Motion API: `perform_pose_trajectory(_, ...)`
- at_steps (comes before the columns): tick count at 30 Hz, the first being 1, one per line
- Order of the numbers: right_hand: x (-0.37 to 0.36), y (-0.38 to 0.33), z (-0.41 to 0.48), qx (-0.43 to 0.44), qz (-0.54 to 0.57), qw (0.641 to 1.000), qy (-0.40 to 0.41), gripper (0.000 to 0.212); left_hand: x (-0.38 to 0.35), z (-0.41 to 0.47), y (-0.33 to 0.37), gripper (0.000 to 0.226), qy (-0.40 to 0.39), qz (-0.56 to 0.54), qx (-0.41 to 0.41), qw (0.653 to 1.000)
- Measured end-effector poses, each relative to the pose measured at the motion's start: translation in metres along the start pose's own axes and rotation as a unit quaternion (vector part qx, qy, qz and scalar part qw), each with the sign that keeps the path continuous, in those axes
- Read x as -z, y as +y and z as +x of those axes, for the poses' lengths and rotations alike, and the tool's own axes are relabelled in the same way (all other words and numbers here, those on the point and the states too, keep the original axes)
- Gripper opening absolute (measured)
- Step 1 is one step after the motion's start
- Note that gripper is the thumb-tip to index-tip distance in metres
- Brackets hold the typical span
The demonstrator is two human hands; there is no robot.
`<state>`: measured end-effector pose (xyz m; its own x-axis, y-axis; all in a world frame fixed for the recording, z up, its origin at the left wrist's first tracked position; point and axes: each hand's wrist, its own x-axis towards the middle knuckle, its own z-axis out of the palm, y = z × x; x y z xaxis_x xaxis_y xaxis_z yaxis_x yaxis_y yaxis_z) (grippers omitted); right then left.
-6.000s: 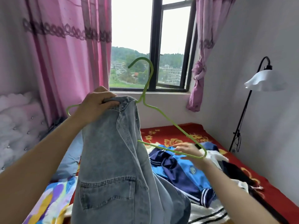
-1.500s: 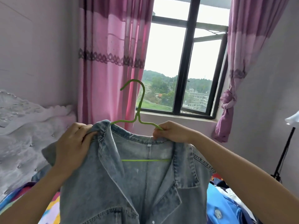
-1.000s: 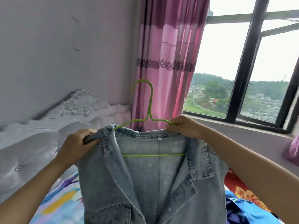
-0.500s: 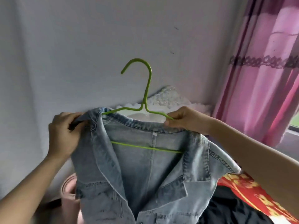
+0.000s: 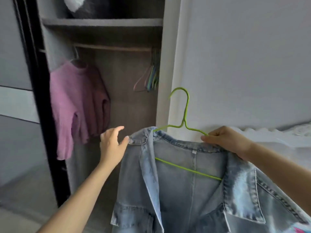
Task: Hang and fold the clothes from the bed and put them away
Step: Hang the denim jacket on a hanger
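The right hand [image 5: 225, 140] grips the green hanger [image 5: 184, 121] carrying the denim jacket [image 5: 193, 190]; the left hand [image 5: 112, 145], fingers apart, hovers near the open wardrobe [image 5: 104, 22].

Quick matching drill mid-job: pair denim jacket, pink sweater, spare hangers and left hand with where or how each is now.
1 denim jacket
2 pink sweater
3 spare hangers
4 left hand

A bunched at the rail's right end
B open, holding nothing
C on the green hanger gripped by the right hand
D hanging at the rail's left end

Pairs: 1-C, 2-D, 3-A, 4-B
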<state>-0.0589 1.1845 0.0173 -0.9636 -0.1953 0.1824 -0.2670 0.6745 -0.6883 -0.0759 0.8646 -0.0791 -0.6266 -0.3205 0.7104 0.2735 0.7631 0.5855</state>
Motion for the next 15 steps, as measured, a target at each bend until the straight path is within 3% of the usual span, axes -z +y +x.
perform_pose_trajectory(8,-0.143,-0.085,0.078,-0.084,0.059,0.994,0.045,0.046,0.121,0.059,-0.134,0.032,0.029,0.120,0.020,0.992)
perform_pose_trajectory(15,-0.201,-0.163,0.133,-0.095,0.229,0.967,0.058,0.042,0.170,0.097,-0.202,0.032,0.045,0.141,0.052,0.988)
